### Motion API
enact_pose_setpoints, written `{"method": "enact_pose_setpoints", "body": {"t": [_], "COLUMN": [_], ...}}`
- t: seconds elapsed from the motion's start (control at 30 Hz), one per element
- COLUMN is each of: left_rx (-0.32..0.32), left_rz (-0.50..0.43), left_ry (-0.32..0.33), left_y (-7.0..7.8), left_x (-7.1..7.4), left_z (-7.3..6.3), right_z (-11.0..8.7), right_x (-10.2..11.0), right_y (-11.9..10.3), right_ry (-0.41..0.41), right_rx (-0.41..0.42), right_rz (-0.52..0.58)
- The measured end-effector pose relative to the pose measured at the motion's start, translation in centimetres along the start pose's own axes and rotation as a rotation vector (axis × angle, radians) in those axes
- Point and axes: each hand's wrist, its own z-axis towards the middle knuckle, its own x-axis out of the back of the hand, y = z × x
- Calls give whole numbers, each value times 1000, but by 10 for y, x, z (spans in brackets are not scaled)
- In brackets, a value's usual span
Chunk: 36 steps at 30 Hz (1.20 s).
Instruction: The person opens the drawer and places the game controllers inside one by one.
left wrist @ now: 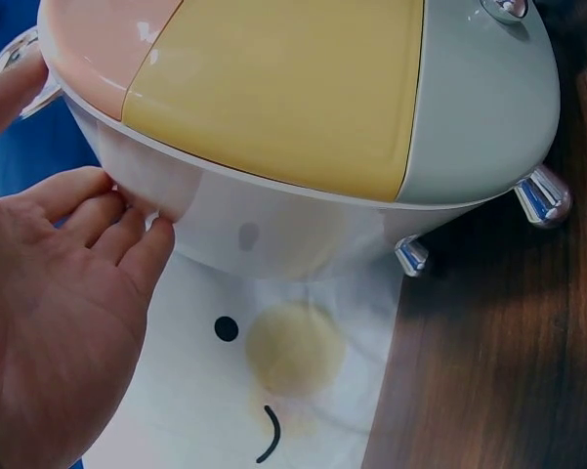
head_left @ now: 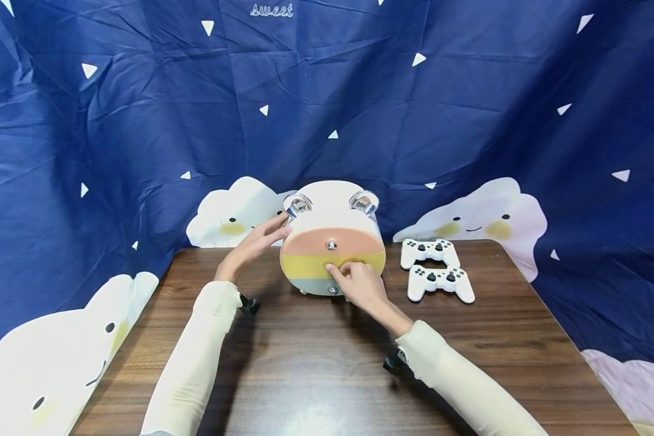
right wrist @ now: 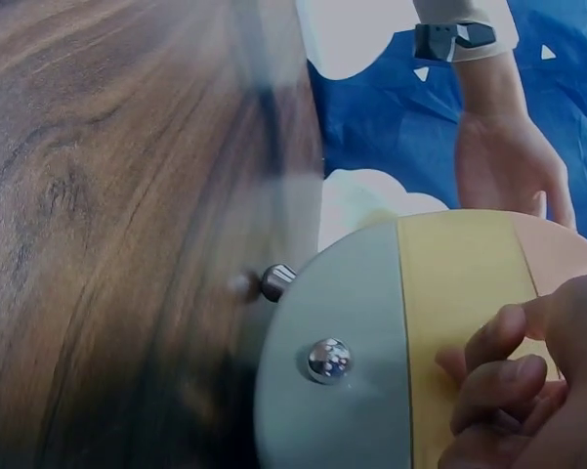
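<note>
A small rounded white storage box with silver ring ears stands on the table, its front banded into pink, yellow and grey drawers. Silver knobs show on the pink drawer and the grey drawer. My right hand is at the middle of the yellow drawer, thumb and fingers pinching where its knob sits; the fingers hide that knob. My left hand rests its extended fingertips against the box's left side, near the ear, as the left wrist view shows closer.
Two white game controllers lie one before the other to the right of the box. Behind the wooden table hangs a blue cloth with white clouds and triangles. The box stands on short silver feet, near the table's back edge.
</note>
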Motion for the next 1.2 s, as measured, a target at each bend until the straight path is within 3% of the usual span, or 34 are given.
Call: {"method": "enact_pose_setpoints", "body": {"t": [0.33,0.83,1.2], "left_rx": [-3,11,22], "left_rz": [-3,-9,-8], "left_ry": [1,-2,-2], "left_y": [1,0,0], "left_x": [0,-1,0], "left_z": [2,1,0], "right_z": [3,0,-12], "right_x": [-14,-16,-15], "right_y": [-3,-3,-4], "right_ry": [125,152,156], "right_rx": [7,11,58], "right_rz": [-72,-86,-73]}}
